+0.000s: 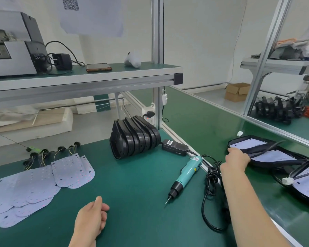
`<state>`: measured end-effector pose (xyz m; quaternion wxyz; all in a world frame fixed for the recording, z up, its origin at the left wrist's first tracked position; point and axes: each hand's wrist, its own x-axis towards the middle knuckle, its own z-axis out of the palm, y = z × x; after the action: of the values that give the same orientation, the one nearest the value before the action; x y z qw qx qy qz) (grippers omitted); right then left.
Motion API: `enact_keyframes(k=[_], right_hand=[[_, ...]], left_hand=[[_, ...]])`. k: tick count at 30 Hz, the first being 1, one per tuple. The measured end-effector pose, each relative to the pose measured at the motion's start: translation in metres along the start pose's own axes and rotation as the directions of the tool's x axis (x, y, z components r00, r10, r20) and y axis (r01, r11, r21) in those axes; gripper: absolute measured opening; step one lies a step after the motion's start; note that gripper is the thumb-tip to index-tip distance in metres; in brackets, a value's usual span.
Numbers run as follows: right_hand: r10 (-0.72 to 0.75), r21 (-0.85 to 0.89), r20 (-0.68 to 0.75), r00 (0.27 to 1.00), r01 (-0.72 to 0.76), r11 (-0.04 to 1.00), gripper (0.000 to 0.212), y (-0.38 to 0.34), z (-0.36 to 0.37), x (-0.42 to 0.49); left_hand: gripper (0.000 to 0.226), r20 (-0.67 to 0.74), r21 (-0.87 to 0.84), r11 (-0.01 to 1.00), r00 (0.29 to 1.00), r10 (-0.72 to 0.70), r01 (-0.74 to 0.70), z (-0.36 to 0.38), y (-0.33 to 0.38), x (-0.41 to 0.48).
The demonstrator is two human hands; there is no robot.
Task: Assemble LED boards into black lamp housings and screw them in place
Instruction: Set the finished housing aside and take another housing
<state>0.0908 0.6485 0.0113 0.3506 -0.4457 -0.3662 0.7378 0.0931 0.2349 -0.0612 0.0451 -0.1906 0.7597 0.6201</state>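
Observation:
Several white LED boards lie overlapped on the green mat at the left, their wires and black grommets behind them. A nested stack of empty black lamp housings lies on its side mid-table. The teal electric screwdriver lies on the mat, tip toward me. At the right, my right hand holds the near rim of a black housing with a board in it; its fingertips are hidden. A second fitted housing lies beside it. My left hand rests loosely curled on the mat, holding nothing.
The screwdriver's black cable coils under my right forearm, running from a power adapter. An aluminium rail divides the mat from the green belt. An overhead shelf carries a phone and a machine. More housings are piled at far right.

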Motion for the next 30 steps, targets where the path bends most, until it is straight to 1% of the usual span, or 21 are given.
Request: enact_keyframes(k=[2, 4, 6, 8, 11, 15, 19, 24, 26, 28, 30], right_hand=[[-0.022, 0.065, 0.076, 0.997, 0.017, 0.998, 0.044, 0.007, 0.012, -0.015], [-0.089, 0.041, 0.122, 0.989, 0.085, 0.996, 0.066, 0.016, 0.024, -0.032], [-0.118, -0.003, 0.179, 0.977, 0.121, 0.993, 0.076, 0.023, 0.031, -0.055], [-0.143, -0.011, 0.242, 0.96, 0.15, 0.989, 0.076, 0.032, 0.04, -0.077], [-0.162, -0.007, 0.36, 0.919, 0.176, 0.984, 0.071, 0.049, 0.053, -0.114], [-0.205, -0.026, 0.493, 0.846, 0.25, 0.968, 0.061, 0.083, 0.065, -0.159], [-0.204, -0.1, 0.622, 0.756, 0.335, 0.937, 0.059, 0.128, 0.069, -0.195], [-0.155, -0.245, 0.777, 0.611, 0.519, 0.818, 0.057, 0.182, 0.062, -0.226], [-0.105, -0.308, 0.818, 0.565, 0.585, 0.75, 0.058, 0.199, 0.057, -0.231], [-0.047, -0.361, 0.849, 0.526, 0.643, 0.675, 0.058, 0.21, 0.053, -0.231], [-0.002, -0.386, 0.866, 0.5, 0.671, 0.633, 0.056, 0.215, 0.054, -0.228]], left_hand=[[0.042, -0.002, -0.009, 1.0, 1.0, -0.005, 0.005, 0.0, 0.0, 0.0], [0.042, -0.003, -0.022, 1.0, 1.0, -0.013, 0.013, 0.0, -0.001, 0.0], [0.042, -0.004, -0.03, 0.999, 1.0, -0.019, 0.019, -0.001, -0.001, 0.0], [0.041, -0.004, -0.036, 0.999, 1.0, -0.025, 0.025, -0.001, -0.001, 0.001], [0.04, -0.001, -0.046, 0.998, 0.999, -0.037, 0.037, 0.0, -0.001, 0.0], [0.038, -0.004, -0.043, 0.998, 0.999, -0.046, 0.046, 0.0, 0.0, -0.003], [0.036, 0.015, -0.081, 0.993, 0.997, -0.079, 0.08, -0.002, 0.004, -0.01], [0.027, 0.066, -0.117, 0.983, 0.989, -0.133, 0.14, -0.01, 0.013, -0.019], [0.024, 0.1, -0.153, 0.977, 0.986, -0.135, 0.15, -0.018, 0.015, -0.022], [0.028, 0.118, -0.17, 0.977, 0.987, -0.113, 0.132, -0.031, 0.016, -0.025], [0.031, 0.089, -0.185, 0.978, 0.992, -0.084, 0.1, -0.051, 0.017, -0.026]])
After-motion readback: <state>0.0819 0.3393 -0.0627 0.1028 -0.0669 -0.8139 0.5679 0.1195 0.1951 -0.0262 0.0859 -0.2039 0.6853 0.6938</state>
